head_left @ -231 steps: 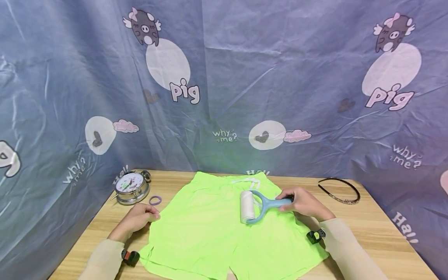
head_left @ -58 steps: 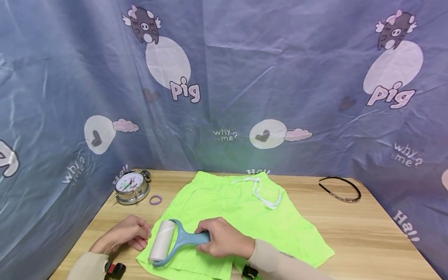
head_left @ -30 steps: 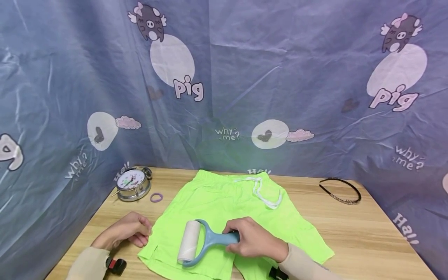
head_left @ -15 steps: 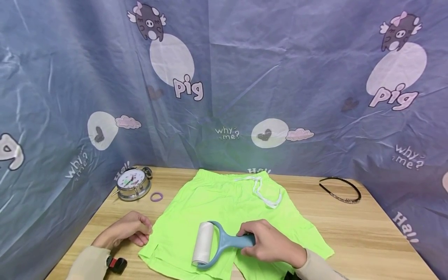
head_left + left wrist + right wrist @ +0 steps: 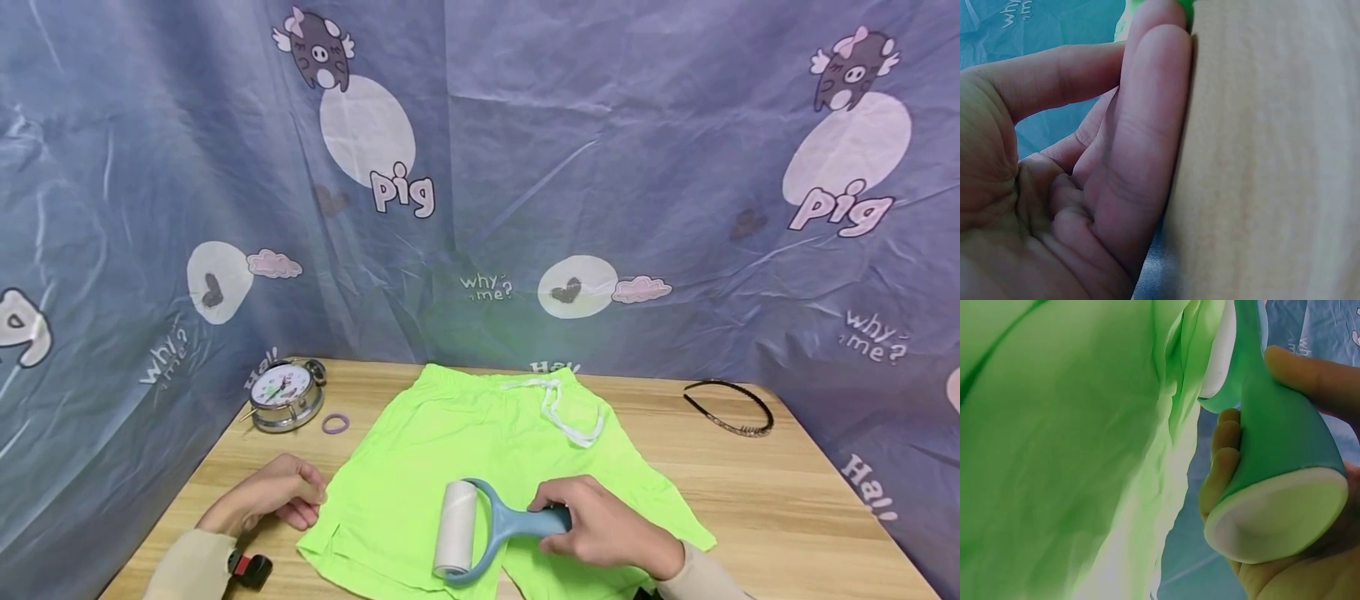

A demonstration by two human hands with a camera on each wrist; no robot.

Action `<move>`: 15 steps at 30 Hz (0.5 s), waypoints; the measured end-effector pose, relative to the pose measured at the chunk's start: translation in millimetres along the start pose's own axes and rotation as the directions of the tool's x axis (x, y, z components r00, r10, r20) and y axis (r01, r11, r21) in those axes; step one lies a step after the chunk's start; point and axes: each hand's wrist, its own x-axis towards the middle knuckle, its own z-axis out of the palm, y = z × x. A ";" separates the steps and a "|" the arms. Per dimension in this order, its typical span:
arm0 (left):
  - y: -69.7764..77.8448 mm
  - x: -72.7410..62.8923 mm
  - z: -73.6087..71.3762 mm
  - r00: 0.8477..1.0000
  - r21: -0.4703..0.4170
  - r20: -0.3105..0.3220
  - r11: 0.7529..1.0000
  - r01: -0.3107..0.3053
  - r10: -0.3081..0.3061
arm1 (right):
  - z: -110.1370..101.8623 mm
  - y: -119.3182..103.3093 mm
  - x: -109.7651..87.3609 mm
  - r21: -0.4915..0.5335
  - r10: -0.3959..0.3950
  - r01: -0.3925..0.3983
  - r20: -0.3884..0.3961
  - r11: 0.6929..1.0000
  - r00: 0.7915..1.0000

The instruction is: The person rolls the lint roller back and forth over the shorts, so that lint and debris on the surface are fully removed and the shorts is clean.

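Neon-green shorts (image 5: 420,467) with a white drawstring (image 5: 567,425) lie spread flat on the wooden table. My right hand (image 5: 603,525) grips the blue handle of a lint roller (image 5: 455,529). The roller's white cylinder lies on the lower part of the shorts, near the split between the legs. In the right wrist view, fingers and thumb wrap the handle (image 5: 1285,437), its pale hollow end facing the camera. My left hand (image 5: 281,493) pinches the left edge of the shorts; in the left wrist view the green fabric (image 5: 1188,7) shows just at the fingertips.
A silver alarm clock (image 5: 287,396) stands at the back left, with a purple ring-shaped band (image 5: 335,423) beside it. A black headband (image 5: 738,430) lies at the back right. Blue printed cloth (image 5: 495,167) hangs behind the table (image 5: 780,500) and at its sides.
The lint roller went from the upper right of the shorts to the lower left leg, then slid rightward with my right hand. My left hand shifted down the left edge and has since stayed there.
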 end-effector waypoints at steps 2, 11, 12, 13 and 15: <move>-0.3 -0.3 0.0 1.000 0.001 -0.002 1.000 0.002 -0.002 | -0.8 2.0 -3.3 -0.006 -0.013 0.013 -0.012 1.000 1.000; -2.3 1.4 -0.8 1.000 -0.004 0.006 1.000 0.003 -0.003 | -6.9 8.9 -16.9 -0.004 -0.035 0.035 -0.021 0.999 0.999; -2.5 1.7 -0.9 1.000 -0.005 0.007 1.000 0.002 -0.002 | -7.7 9.5 -18.1 -0.005 -0.034 0.034 -0.022 0.999 0.999; -2.6 1.9 -1.0 1.000 -0.006 0.008 1.000 0.001 -0.001 | -8.5 10.1 -19.3 -0.004 -0.033 0.033 -0.022 0.999 0.999; -2.7 2.3 -1.0 1.000 -0.006 0.009 1.000 -0.001 0.001 | -9.8 11.3 -21.4 -0.002 -0.032 0.032 -0.021 0.999 0.999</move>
